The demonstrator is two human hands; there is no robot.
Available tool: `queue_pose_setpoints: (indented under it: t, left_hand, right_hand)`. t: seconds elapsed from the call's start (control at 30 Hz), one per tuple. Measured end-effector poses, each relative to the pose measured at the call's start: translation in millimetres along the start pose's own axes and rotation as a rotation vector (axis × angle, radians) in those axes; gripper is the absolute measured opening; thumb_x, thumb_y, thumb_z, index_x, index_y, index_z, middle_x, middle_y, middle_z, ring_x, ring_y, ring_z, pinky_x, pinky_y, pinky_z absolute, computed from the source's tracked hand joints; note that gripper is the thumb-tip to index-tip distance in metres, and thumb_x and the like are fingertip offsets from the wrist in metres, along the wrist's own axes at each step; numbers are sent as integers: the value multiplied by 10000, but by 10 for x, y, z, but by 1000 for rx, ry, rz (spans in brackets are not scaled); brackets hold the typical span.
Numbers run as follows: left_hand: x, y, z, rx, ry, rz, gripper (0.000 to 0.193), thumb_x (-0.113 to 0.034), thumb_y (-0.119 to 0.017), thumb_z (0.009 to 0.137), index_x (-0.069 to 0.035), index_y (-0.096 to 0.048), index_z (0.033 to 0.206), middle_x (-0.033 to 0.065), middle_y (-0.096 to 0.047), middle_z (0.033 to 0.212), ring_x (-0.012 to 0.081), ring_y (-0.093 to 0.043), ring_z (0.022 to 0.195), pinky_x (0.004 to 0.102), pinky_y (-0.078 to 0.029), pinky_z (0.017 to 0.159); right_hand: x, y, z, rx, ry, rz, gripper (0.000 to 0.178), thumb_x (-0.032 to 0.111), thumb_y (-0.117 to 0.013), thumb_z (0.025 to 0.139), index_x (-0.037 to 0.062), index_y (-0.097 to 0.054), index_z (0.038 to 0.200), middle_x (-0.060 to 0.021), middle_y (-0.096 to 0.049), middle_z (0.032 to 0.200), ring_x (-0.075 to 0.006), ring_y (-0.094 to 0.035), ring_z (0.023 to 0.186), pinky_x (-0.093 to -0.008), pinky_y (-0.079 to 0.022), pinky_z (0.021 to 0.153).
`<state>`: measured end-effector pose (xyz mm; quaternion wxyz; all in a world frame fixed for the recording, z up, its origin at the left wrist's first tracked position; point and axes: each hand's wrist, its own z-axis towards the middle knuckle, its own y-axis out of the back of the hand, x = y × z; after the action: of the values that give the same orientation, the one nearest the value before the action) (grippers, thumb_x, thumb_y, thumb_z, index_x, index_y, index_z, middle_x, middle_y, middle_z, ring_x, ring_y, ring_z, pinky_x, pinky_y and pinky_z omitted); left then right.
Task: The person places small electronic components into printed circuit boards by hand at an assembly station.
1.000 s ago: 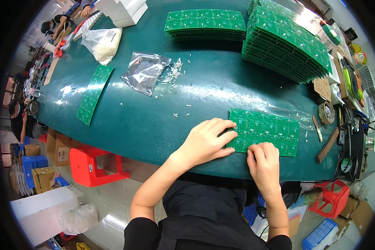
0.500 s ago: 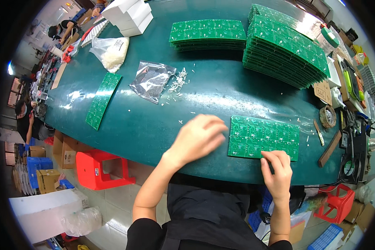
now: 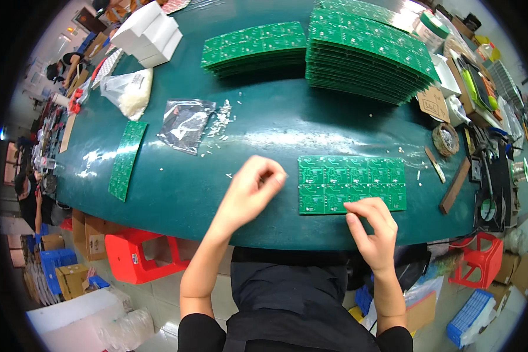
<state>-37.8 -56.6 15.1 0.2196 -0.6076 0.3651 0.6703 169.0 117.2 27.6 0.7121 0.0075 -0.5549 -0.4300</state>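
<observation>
A green printed circuit board panel (image 3: pixel 352 185) lies flat on the dark green table in front of me. My right hand (image 3: pixel 376 234) is at its near edge, thumb and forefinger drawn close together; whatever is between them is too small to make out. Left of the panel, my left hand (image 3: pixel 249 196) hovers over the table with its fingers curled in toward the thumb. Its contents, if any, are hidden. Small white parts (image 3: pixel 220 122) are scattered farther back, beside a clear plastic bag (image 3: pixel 185 124).
Two stacks of boards, a low stack (image 3: pixel 255 48) and a tall stack (image 3: pixel 366 61), stand at the back. A single board (image 3: pixel 127 161) and a bag of white pieces (image 3: pixel 132 97) lie left. A knife (image 3: pixel 435 164), a brown bar (image 3: pixel 455 186) and a tape roll (image 3: pixel 446 139) sit right.
My left hand has drawn back from beside the panel and curled its fingers. My right hand has shifted slightly left along the panel's near edge. The whole view has shifted.
</observation>
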Motion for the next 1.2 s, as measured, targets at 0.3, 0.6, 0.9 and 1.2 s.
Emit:
queue_pose_setpoints:
  t: [0.3, 0.6, 0.9, 1.2]
  left_hand:
    - [-232, -593, -171, 504, 363, -629, 166, -189, -662, 1004, -35, -652, 1063, -41, -601, 904, 42, -537, 827, 226, -463, 749]
    - [-271, -748, -250, 282, -65, -139, 150, -161, -703, 954, -41, -680, 1041, 15, -589, 992, 79, -567, 796, 248, -476, 699]
    - [-201, -716, -151, 88, -535, 426, 249, -153, -798, 800, -85, -706, 1022, 86, -637, 1022, 289, -615, 924, 382, -511, 788]
    - [-167, -932, -153, 119, -470, 153, 140, -110, -747, 837, -65, -675, 949, 60, -623, 894, 269, -610, 853, 382, -496, 761]
  right_hand:
    - [15, 10, 34, 62, 9, 204, 162, -23, -762, 813, 18, -725, 965, -102, -679, 909, -228, -654, 839, -325, -529, 749]
    - [-38, 59, -54, 8, -66, 190, 120, -14, -762, 795, 15, -687, 885, -95, -675, 878, -230, -640, 823, -331, -517, 744]
    - [-249, 151, -73, -59, -85, -171, 120, 20, -768, 773, 52, -670, 835, -57, -655, 842, -231, -619, 832, -352, -457, 787]
    - [-108, 132, -115, 11, -34, 37, 119, 31, -787, 784, 49, -716, 878, -68, -659, 860, -223, -612, 812, -336, -474, 750]
